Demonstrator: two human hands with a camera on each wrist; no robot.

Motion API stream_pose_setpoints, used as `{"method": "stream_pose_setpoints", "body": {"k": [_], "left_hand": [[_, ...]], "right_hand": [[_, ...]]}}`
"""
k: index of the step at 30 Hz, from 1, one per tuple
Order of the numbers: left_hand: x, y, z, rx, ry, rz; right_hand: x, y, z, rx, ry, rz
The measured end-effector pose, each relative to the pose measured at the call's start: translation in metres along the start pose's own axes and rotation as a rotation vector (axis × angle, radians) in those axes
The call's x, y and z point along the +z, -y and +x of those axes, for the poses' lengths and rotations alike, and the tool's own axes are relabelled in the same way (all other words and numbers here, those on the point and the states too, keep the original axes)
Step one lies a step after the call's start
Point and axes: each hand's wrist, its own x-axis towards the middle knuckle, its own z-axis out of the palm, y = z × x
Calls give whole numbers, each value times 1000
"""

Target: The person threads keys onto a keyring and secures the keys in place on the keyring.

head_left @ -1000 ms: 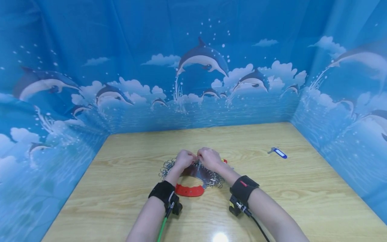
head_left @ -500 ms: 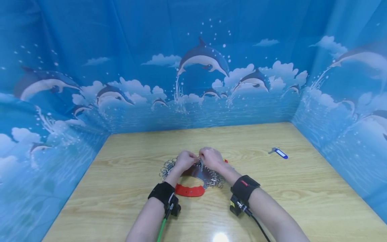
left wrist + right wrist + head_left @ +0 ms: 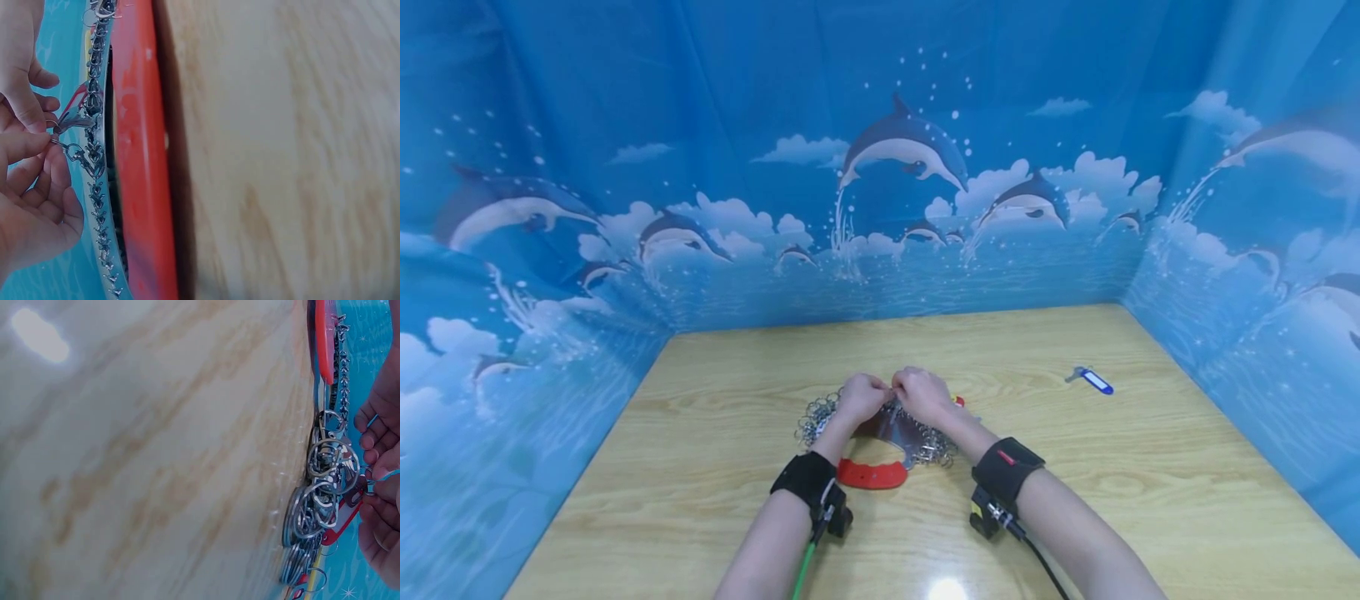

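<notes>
A metal plate with a red grip [image 3: 872, 475] and several small rings along its edge lies flat in front of me. Over its far edge my two hands meet. My left hand [image 3: 34, 206] pinches a small metal ring [image 3: 72, 152] linked to that edge between thumb and finger. My right hand [image 3: 381, 528] pinches a small split ring [image 3: 370, 487] close to the left fingertips. A silver key [image 3: 78, 120] hangs by the fingertips, and a red key tag [image 3: 342, 526] shows just beneath them. Whether the two rings are joined cannot be told.
Bunched rings [image 3: 312, 515] crowd the plate's right side, and more rings [image 3: 814, 417] lie at its left. A key with a blue tag [image 3: 1097, 382] rests farther right on the wooden table [image 3: 700, 500]. A blue dolphin-print curtain [image 3: 887, 283] borders the table.
The fingertips of both hands stood slightly apart half a second ago and are close together now. The red-gripped plate and the blue-tagged key stay in place.
</notes>
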Motion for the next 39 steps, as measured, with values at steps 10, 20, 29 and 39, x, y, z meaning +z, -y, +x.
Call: {"method": "stream_pose_setpoints", "body": {"k": [10,20,29,39], "left_hand": [[-4,-2,-2,4,9,1],[-6,-9,-4,-20,5,31],[-4,-7,-4,-50,3,-19],[-1,-8,-9,16,10,30]], "right_hand": [[0,3,0,-17,15,-2],[-2,4,0,-70,-9,-29],[-2,2,0,-14,12,-3],[-6,2,-1,-5,5,-9]]}}
